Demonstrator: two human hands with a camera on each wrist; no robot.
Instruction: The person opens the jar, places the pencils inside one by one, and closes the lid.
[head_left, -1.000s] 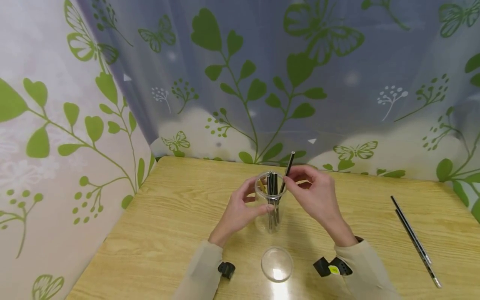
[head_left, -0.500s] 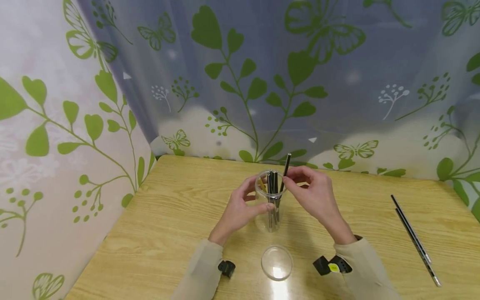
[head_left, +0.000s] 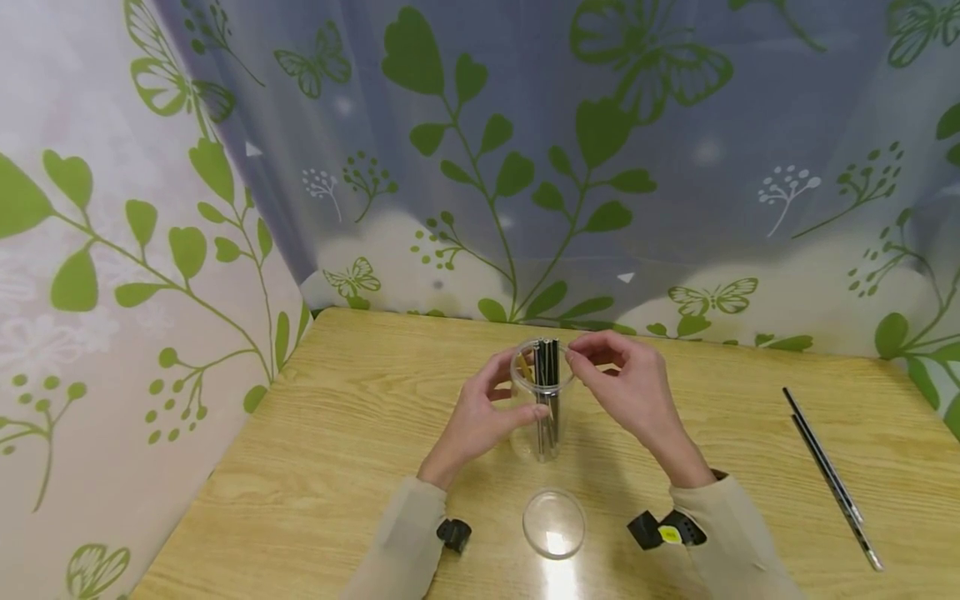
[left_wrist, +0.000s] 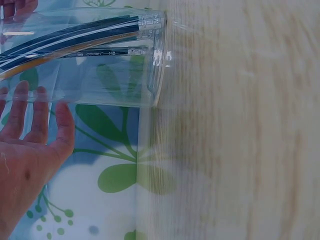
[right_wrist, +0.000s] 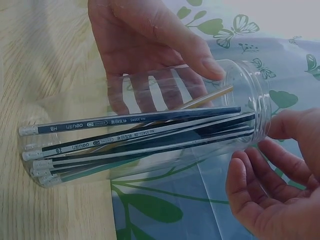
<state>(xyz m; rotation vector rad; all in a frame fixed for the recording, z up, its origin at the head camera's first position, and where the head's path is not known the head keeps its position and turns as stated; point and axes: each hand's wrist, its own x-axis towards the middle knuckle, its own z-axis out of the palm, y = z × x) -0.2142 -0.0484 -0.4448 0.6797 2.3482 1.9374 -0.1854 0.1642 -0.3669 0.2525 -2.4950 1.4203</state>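
Note:
A clear plastic jar (head_left: 546,390) stands upright on the wooden table, with several dark pencils (right_wrist: 145,140) and a yellow one (right_wrist: 207,96) inside. My left hand (head_left: 480,421) grips the jar's side, thumb across its near face and fingers round the back. In the right wrist view, silver ferrules rest toward the jar's bottom, and the pencils lean against its wall. My right hand (head_left: 633,383) is at the right of the mouth, thumb and forefinger tips right at the rim, no pencil between them. Its other fingers are loosely bent.
A round clear lid (head_left: 553,523) lies on the table in front of the jar, catching a bright reflection. Two dark pencils (head_left: 828,475) lie side by side at the right. A leaf-and-butterfly patterned curtain (head_left: 487,167) closes off the table's back and left.
The pencil that my right hand held at the rim has tilted upright and dropped down into the jar among the others. Both hands have stayed nearly in place.

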